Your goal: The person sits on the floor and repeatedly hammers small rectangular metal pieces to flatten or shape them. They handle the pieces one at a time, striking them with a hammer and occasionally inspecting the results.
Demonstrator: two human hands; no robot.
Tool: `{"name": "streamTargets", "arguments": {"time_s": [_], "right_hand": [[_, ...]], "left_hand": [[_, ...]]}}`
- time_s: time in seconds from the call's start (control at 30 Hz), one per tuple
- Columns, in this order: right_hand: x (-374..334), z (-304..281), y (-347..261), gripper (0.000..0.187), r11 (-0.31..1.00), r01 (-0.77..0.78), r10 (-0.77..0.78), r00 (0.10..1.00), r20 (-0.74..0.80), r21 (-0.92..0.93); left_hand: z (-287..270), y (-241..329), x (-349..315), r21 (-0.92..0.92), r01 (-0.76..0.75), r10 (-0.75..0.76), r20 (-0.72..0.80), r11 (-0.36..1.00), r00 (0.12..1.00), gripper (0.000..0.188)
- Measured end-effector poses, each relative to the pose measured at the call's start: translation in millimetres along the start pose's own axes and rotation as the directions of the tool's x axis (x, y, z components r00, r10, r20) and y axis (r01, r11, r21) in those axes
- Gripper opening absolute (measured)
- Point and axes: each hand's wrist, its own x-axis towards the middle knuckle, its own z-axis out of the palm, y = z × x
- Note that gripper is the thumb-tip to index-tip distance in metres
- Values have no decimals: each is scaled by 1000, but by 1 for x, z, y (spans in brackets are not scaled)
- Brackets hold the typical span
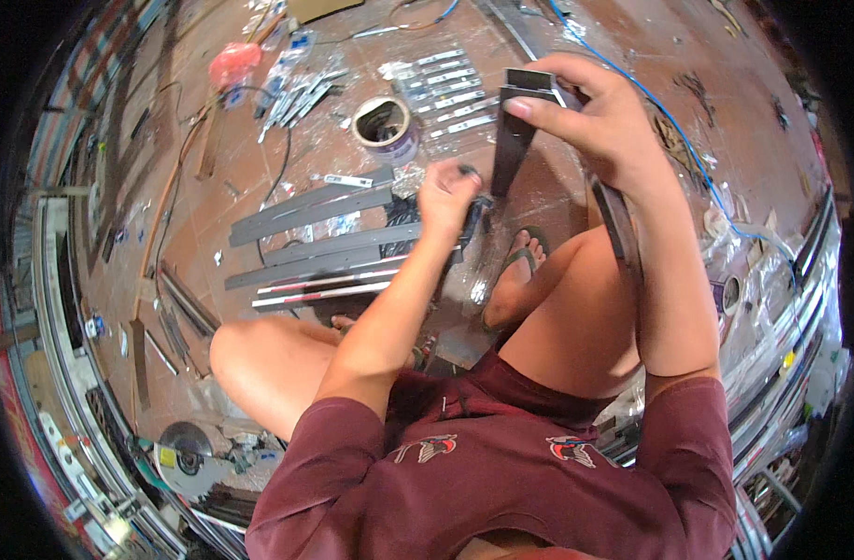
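Note:
My right hand [599,117] is raised on the right, its fingers and thumb wrapped round the upper end of a dark metal profile [514,154]. The profile slants down away from me, and its open channel end faces up. Left of it, my left hand [445,198] is closed in a pinch. A small dark piece [467,172] shows at its fingertips, its exact kind too small to tell. The two hands are apart. Another dark profile [615,219] leans against my right thigh, below the right forearm.
Beyond my hands stand a round tub [386,129] and rows of metal fittings [453,98]. Grey flat strips [305,210] lie front left. A disc cutter [189,457] sits lower left. A blue cable [665,110] crosses the right-hand floor. Long metal bars [772,364] lie right.

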Motion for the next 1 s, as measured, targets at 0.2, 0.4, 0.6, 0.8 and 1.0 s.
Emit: {"name": "streamTargets", "arguments": {"time_s": [0.2,0.4,0.6,0.8,1.0], "right_hand": [[2,8,-6,38,997,-50,52,998,33,-64],[-5,18,-13,38,983,-41,52,997,60,-180],[-5,23,-12,34,984,27,-11,996,93,-176],[-4,19,-6,34,962,166,-150,985,90,-214],[-4,15,7,33,980,160,-154,986,58,-120]], "left_hand": [[-12,170,2,-522,-131,185,53,843,981,40],[-11,209,-15,-475,-299,315,-48,828,948,37],[-2,237,-10,-317,-377,374,-72,870,925,28],[8,254,-10,-76,-429,430,8,900,903,22],[-3,262,4,372,-797,708,376,475,598,21]]}}
